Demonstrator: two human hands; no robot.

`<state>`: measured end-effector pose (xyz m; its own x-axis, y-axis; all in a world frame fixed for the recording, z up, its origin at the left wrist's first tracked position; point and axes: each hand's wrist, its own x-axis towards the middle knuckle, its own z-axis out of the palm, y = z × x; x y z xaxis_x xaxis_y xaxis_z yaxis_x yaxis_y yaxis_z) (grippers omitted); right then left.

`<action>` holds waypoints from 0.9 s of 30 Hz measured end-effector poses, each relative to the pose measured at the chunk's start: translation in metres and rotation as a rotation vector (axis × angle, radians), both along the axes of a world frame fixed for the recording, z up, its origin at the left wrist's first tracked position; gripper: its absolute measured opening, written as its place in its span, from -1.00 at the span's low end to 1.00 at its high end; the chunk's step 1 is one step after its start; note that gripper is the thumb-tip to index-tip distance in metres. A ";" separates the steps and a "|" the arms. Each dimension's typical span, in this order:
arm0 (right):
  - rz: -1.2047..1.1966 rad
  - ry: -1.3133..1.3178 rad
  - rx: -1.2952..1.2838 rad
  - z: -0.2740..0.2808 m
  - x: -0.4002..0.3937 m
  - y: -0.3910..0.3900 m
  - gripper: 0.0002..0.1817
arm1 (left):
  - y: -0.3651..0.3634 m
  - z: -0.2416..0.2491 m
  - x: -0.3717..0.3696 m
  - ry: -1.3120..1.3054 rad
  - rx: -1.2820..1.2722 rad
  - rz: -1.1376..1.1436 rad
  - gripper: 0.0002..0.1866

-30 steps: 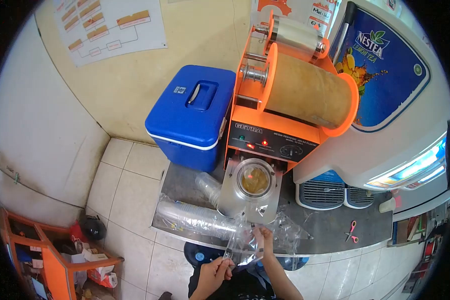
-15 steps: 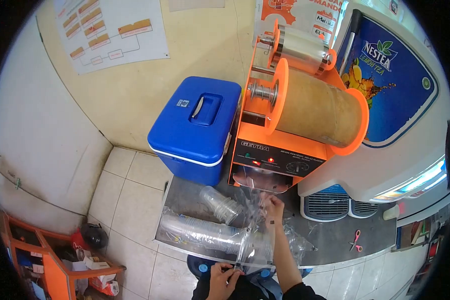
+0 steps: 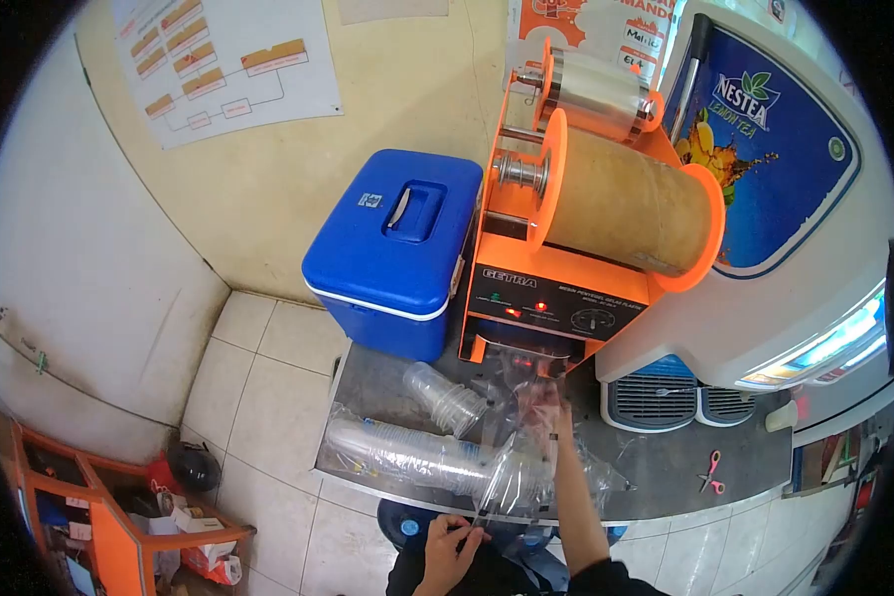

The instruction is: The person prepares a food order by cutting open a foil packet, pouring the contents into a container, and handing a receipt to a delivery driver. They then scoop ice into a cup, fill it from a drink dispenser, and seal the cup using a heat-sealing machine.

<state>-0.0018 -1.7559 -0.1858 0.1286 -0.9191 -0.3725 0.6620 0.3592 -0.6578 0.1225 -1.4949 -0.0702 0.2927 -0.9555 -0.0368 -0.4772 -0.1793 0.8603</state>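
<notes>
Clear plastic film (image 3: 515,475) hangs between my two hands in front of the orange sealing machine (image 3: 621,288). My left hand (image 3: 449,552) is at the table's near edge, fingers pinched on the lower end of the film. Farther up, near the machine's opening, my right hand (image 3: 544,405) is behind or within the film, and its fingers are blurred. To the left lies a short stack of clear cups (image 3: 445,399). A long sleeve of wrapped cups (image 3: 402,452) lies along the front of the grey table (image 3: 368,382), partly covered by the film.
A blue cooler box (image 3: 392,238) stands left of the machine. On the right are a drink dispenser (image 3: 656,397), a small cup (image 3: 781,416) and pink scissors (image 3: 712,473). An orange shelf (image 3: 104,526) stands on the floor at lower left.
My right hand has moved slightly toward the machine, now seen through the film. The film has spread wider in front of it. My left hand stays near the table edge.
</notes>
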 end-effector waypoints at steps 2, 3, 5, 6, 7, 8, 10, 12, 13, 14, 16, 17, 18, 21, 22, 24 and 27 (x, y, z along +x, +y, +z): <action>0.089 -0.109 0.074 0.053 -0.005 0.030 -0.59 | 0.003 -0.001 0.000 0.073 -0.006 0.006 -0.87; 0.136 -0.165 0.114 0.069 -0.008 0.037 -0.58 | 0.005 -0.001 0.001 0.108 -0.007 0.010 -0.86; 0.157 0.164 -0.065 0.068 -0.010 0.030 -0.61 | 0.003 -0.001 0.008 0.063 0.092 -0.081 -0.86; 0.164 0.327 -0.152 0.070 -0.011 0.026 -0.63 | 0.001 0.002 0.012 0.039 0.144 -0.129 -0.85; 0.191 0.397 -0.193 0.073 -0.011 0.022 -0.65 | -0.002 0.007 0.021 -0.010 0.199 -0.210 -0.80; 0.217 0.467 -0.236 0.079 -0.008 0.018 -0.68 | -0.009 0.013 0.032 -0.061 0.251 -0.290 -0.74; 0.248 0.542 -0.248 0.089 -0.003 0.018 -0.73 | -0.043 0.038 0.043 -0.089 0.179 -0.246 -0.51; 0.263 0.551 -0.180 0.098 0.001 0.026 -0.77 | -0.105 0.060 0.039 0.041 -0.209 -0.017 -0.25; 0.257 0.522 -0.190 0.097 0.003 0.028 -0.77 | -0.142 0.061 0.032 0.031 -0.244 0.072 -0.33; 0.251 0.495 -0.203 0.094 0.004 0.028 -0.77 | -0.175 0.057 0.025 0.022 -0.282 0.162 -0.40; 0.243 0.464 -0.196 0.091 0.002 0.029 -0.77 | -0.227 0.036 0.018 -0.169 -0.357 0.304 -0.57; 0.240 0.458 -0.177 0.088 -0.002 0.029 -0.78 | -0.242 0.018 0.020 -0.091 -0.359 0.347 -0.62; 0.235 0.451 -0.156 0.086 -0.005 0.028 -0.78 | -0.255 0.000 0.022 -0.011 -0.361 0.387 -0.65; 0.228 0.567 -0.160 0.084 -0.012 0.031 -0.74 | -0.264 -0.022 0.023 0.411 -0.496 0.411 -0.79; 0.230 0.591 -0.140 0.086 -0.012 0.032 -0.74 | -0.264 -0.029 0.024 0.527 -0.473 0.400 -0.81; 0.333 0.710 -0.204 0.068 -0.019 0.031 -0.74 | -0.264 -0.042 0.025 0.624 -0.438 0.384 -0.84; 0.265 0.777 -0.360 0.053 -0.008 0.018 -0.77 | -0.262 -0.042 0.025 0.490 -0.430 0.375 -0.84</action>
<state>-0.0097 -1.7375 -0.1327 0.1848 -0.9731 -0.1378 -0.0921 0.1225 -0.9882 0.1472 -1.7574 -0.1123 0.6475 -0.7544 0.1079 0.0048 0.1456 0.9893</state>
